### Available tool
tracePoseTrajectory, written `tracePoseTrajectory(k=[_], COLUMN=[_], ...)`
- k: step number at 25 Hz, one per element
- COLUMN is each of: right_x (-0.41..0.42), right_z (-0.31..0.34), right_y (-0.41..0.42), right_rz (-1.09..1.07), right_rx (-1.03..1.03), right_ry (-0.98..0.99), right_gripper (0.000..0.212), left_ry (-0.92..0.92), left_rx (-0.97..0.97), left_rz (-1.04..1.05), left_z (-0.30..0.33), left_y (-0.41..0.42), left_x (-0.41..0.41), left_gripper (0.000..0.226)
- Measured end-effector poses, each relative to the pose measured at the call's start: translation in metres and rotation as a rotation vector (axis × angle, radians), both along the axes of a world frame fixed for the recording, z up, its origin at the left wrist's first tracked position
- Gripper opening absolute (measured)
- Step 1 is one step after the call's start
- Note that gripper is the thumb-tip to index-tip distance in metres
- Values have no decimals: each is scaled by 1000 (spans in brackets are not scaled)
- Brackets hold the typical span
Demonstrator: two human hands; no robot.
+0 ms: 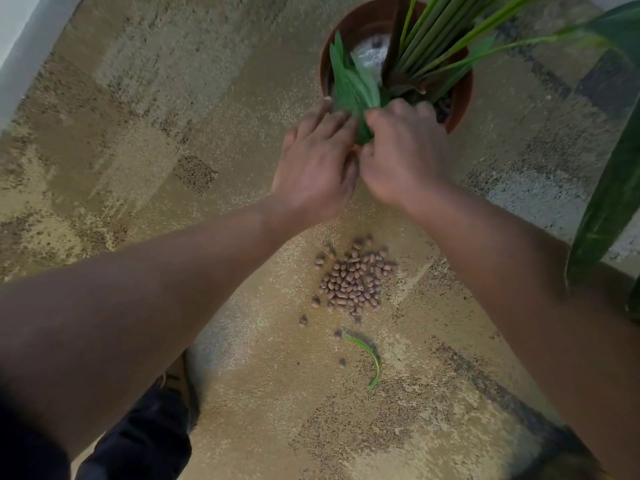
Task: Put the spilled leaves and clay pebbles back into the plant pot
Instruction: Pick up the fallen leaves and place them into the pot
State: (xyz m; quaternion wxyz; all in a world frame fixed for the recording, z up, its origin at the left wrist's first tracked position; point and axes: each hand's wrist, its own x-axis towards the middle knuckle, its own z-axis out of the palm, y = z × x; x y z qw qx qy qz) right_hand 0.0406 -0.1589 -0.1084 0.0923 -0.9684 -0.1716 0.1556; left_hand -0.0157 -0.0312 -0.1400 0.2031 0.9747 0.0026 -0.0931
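A brown plant pot (462,95) stands on the carpet at the top, with green stalks rising from it. My left hand (317,164) and my right hand (403,152) meet at the pot's near rim, both closed around a bunch of green leaves (349,83) whose tips point up over the pot's inside. A pile of brown clay pebbles (353,280) lies on the carpet below my hands, with a few strays around it. One thin curled leaf (370,358) lies nearer to me.
A large dark green leaf (613,188) of the plant hangs down along the right edge. A white wall base (20,53) runs along the top left. My dark trouser leg and shoe (156,427) are at the bottom left.
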Motion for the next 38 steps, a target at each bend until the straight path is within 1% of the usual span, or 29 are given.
tracePoseTrajectory(k=[1, 3, 6, 8, 9, 10, 11, 12, 14, 16, 18, 20, 22, 25, 29, 31, 33, 34, 36, 38], right_x=[4, 6, -4, -22, -34, -48, -63, -79, -111, -142, -172, -200, -225, -249, -260, -257, -242, -231, -198, -156], right_z=[-3, -9, -16, -17, -19, -23, -28, -35, -52, -66, -75, -81, -85, -93, -101, -96, -81, -73, -50, -27], right_y=[1, -2, -12, -22, -27, -32, -36, -42, -56, -76, -93, -105, -110, -106, -99, -94, -87, -82, -71, -57], right_rz=[-4, -10, 19, 1, -25, -59, -105, -156, -239, -291, -311, -269, -183, -16, 216, 264, 259, 229, 95, -85], right_rx=[-21, -22, 5, 104, 183, 263, 327, 361, 334, 265, 189, 110, 24, -51, -181, -201, -136, -58, 157, 376], right_ry=[38, 76, -2, -118, -164, -154, -72, 53, 291, 443, 587, 738, 822, 824, 762, 742, 675, 616, 469, 285], right_gripper=[45, 55, 56, 51, 42, 31, 20, 14, 16, 20, 17, 8, 5, 9, 24, 23, 22, 23, 16, 4], left_ry=[0, -4, -10, -20, -30, -49, -72, -94, -83, 51, 243, 432, 569, 682, 717, 739, 725, 670, 437, 148], left_rx=[27, 14, -58, -86, -100, -115, -131, -146, -190, -251, -253, -215, -180, -145, -156, -170, -202, -229, -313, -470], left_rz=[-38, -78, -83, -85, -77, -61, -39, -16, 44, 110, 123, 127, 157, 231, 236, 244, 296, 342, 441, 520], left_z=[-5, -11, -13, -13, -12, -13, -14, -16, -24, -34, -46, -59, -67, -75, -80, -79, -73, -67, -48, -22], left_y=[3, 7, 11, 11, 10, 9, 7, 5, 0, -6, -9, -10, -10, -8, -5, -3, -1, -2, -8, -16], left_x=[-3, -8, -9, -9, -11, -15, -22, -31, -58, -92, -129, -163, -187, -204, -201, -195, -183, -173, -145, -106], left_gripper=[57, 61, 64, 66, 66, 66, 65, 65, 59, 45, 33, 29, 22, 20, 26, 26, 26, 23, 19, 20])
